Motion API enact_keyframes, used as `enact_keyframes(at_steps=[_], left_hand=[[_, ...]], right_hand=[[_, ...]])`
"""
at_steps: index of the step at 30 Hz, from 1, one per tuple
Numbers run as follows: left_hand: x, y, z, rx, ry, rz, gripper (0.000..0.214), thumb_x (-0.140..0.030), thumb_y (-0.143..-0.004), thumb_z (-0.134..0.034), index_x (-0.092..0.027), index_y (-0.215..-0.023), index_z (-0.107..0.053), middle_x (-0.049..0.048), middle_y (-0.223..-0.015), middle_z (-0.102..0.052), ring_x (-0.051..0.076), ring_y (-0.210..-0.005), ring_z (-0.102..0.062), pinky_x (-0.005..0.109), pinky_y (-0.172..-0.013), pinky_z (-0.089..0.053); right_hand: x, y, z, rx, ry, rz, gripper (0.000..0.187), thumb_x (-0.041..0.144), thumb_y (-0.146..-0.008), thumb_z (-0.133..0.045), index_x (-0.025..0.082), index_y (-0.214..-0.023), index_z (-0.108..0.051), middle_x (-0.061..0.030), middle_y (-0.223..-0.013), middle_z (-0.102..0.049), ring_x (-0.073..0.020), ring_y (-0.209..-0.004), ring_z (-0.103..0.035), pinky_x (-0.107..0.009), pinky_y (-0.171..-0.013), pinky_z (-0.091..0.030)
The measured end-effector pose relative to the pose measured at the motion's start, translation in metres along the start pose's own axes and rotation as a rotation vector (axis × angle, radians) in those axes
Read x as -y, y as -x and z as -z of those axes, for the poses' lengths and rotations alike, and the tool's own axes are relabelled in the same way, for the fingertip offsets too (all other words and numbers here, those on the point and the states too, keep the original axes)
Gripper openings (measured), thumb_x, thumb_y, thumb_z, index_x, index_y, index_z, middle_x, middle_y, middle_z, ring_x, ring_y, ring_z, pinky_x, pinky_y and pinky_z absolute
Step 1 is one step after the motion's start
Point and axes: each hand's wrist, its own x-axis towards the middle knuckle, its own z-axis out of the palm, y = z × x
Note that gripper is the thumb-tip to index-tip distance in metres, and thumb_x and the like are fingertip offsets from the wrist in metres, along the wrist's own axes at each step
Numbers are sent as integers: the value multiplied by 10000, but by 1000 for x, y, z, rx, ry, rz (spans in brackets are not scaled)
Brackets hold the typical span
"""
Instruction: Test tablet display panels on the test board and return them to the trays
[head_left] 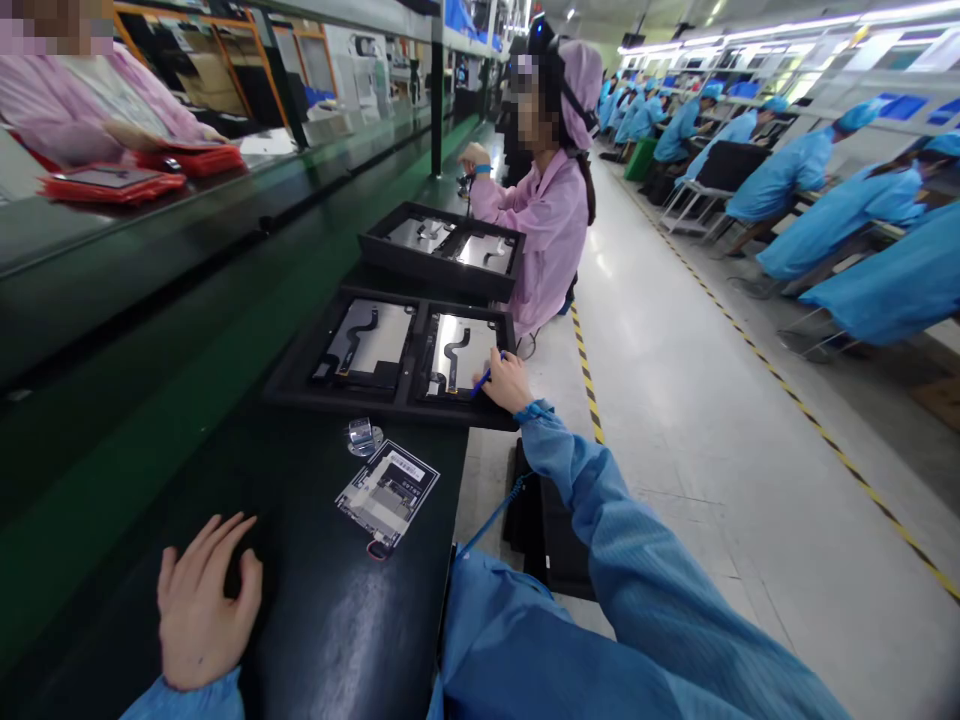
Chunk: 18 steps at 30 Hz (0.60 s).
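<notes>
My right hand point(507, 381) is closed around a slim blue pen-like tool point(481, 382), its tip down at the near edge of a silver panel point(469, 345). That panel, with a dark curved ribbon cable on it, lies in the right compartment of a black two-part tray point(409, 400). A similar silver panel point(379, 335) fills the left compartment. My left hand point(208, 595) rests on the dark bench top with fingers spread, holding nothing. To its right lies a flat circuit board assembly point(388, 497) with a white label. A small shiny metallic piece point(362, 437) sits just beyond the board.
A second black tray point(442, 255) with panels stands farther along the bench. Beyond it sits a co-worker in pink point(547, 215). Another person across the line is by red padded packs point(112, 182). A blue coiled cord point(495, 515) hangs beside the bench edge.
</notes>
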Motion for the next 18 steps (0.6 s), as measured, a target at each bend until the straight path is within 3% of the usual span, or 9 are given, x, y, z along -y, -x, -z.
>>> enact_keyframes(at_steps=[4,8,13,18], left_hand=[[2,0,-2,0,5,-1,322,-228,-959,-484,-151,-1259,-572,182,-1301,-621,336,-1350,-487,537,-1207,-218],[5,1,-4,4,6,4,326,-231,-964,-482,-152,-1269,-567,179,-1306,-618,338,-1354,-482,540,-1207,-216],[4,1,-5,-19,7,-10,318,-234,-971,-467,-152,-1260,-572,168,-1300,-621,342,-1348,-487,550,-1203,-221],[-3,-3,-4,-36,5,-42,334,-243,-992,-396,-97,-1216,-596,181,-1234,-644,385,-1281,-532,609,-1166,-260]], right_hand=[[11,-9,0,9,-77,-44,645,319,-963,-520,-33,-1472,-338,-196,-1124,-688,-327,-1190,-578,-381,-1037,-428],[18,-14,0,-5,-127,-130,666,291,-940,-517,-40,-1473,-296,-239,-1175,-662,-350,-1134,-616,-402,-951,-475],[33,-18,-10,-79,-219,-243,695,200,-844,-590,-43,-1436,-319,-302,-1260,-595,-395,-1267,-521,-472,-1065,-397],[30,-24,-13,-187,-459,-376,593,226,-867,-559,59,-1409,-387,-221,-1169,-657,-335,-1160,-614,-437,-1003,-469]])
